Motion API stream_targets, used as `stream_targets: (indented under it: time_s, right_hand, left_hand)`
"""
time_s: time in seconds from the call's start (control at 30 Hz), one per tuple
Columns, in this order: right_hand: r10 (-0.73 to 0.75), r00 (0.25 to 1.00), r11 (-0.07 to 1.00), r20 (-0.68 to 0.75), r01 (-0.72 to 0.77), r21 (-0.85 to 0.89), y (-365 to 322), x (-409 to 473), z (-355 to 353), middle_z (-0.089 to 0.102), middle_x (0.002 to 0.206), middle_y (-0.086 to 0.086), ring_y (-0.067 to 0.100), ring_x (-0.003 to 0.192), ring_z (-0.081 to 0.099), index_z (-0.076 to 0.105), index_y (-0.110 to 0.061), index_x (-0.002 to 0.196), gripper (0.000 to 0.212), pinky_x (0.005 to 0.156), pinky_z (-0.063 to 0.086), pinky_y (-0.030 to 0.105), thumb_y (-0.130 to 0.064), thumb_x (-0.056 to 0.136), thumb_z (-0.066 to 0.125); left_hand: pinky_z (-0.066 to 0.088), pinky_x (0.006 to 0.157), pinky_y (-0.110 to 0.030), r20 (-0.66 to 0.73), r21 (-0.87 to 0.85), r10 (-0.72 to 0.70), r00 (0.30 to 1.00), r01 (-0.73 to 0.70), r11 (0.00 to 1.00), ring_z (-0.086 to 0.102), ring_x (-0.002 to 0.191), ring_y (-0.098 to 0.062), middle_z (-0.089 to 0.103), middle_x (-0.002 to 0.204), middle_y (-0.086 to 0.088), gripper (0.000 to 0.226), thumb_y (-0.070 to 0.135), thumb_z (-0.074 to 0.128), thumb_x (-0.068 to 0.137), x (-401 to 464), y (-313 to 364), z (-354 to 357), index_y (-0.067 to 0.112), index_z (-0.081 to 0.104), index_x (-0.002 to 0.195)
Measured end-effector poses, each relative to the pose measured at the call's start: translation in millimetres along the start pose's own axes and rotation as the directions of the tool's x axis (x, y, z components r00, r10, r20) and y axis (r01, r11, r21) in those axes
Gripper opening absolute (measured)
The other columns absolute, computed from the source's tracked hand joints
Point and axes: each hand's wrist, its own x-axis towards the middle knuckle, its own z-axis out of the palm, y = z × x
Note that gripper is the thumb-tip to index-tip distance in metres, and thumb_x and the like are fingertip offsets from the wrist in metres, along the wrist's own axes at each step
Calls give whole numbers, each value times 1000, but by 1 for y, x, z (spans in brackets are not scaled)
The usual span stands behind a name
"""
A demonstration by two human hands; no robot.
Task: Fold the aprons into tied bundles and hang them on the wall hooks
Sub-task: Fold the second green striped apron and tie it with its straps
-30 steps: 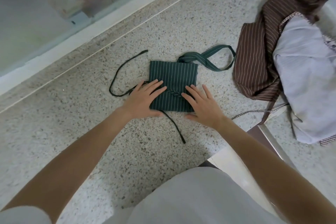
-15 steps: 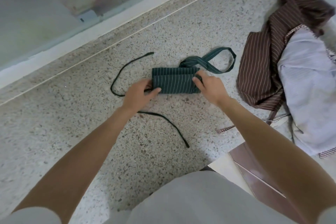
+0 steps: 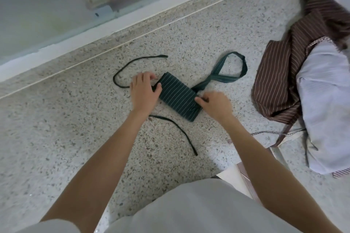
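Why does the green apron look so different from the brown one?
The green apron is folded into a small, neat packet, while the brown apron lies crumpled in a loose heap. The left hand and right hand grip the green apron at its two ends; nobody touches the brown apron. The green apron lies by itself on the floor, but the brown apron sits partly under a white cloth. Both have thin pale stripes.
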Motion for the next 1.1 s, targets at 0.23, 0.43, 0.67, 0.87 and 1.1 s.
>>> stream_targets:
  time_s: [0.23, 0.43, 0.67, 0.87, 1.1]
  right_hand:
    - [-22, 998, 997, -55, 26, 77, -18, -57, 48, 60, 68, 4, 24, 64, 59, 52, -17, 70, 40, 52, 33, 29, -45, 96, 42]
    - [-286, 889, 958, -358, 265, -108, -16, -53, 30, 60, 95, 9, 26, 87, 58, 61, -13, 106, 20, 62, 47, 31, -26, 91, 59]
    - [-433, 902, 899, 11, 432, -77, -24, -6, 18, 55, 115, 10, 28, 106, 50, 45, -23, 132, 42, 89, 44, 39, -32, 92, 55]
    - [-405, 911, 911, 79, 395, 114, -22, 0, 23, 52, 110, 11, 28, 97, 58, 42, -27, 134, 46, 83, 50, 42, -29, 91, 58]
    - [-485, 844, 814, 228, 341, 470, -17, 2, 11, 42, 136, 6, 18, 120, 47, 22, -37, 144, 79, 103, 40, 32, -20, 84, 69]
  left_hand:
    - [3, 117, -39, 306, -34, 430, 850, -442, 897, 9, 144, -14, 24, 154, 2, 68, 57, 38, 90, -74, 3, 9, 19, 28, 146]
    - [-16, 114, -46, 522, 214, 274, 808, -434, 875, -22, 140, -11, -15, 157, 3, 88, 73, 11, 81, -74, 5, 33, 21, -15, 146]
    - [-4, 116, -48, 304, -121, 214, 928, -185, 975, -9, 144, -14, 5, 158, 2, 80, 68, 37, 83, -82, 0, 27, 23, 24, 147]
    - [47, 97, -37, 315, -493, -241, 918, 375, 785, 54, 108, -14, 49, 128, -5, 58, 23, 71, 80, -92, 10, 20, 32, 43, 130]
    - [51, 86, -27, 425, -655, -222, 877, 468, 594, 59, 106, -17, 57, 119, -8, 72, -5, 70, 75, -78, 18, 5, 19, 38, 134]
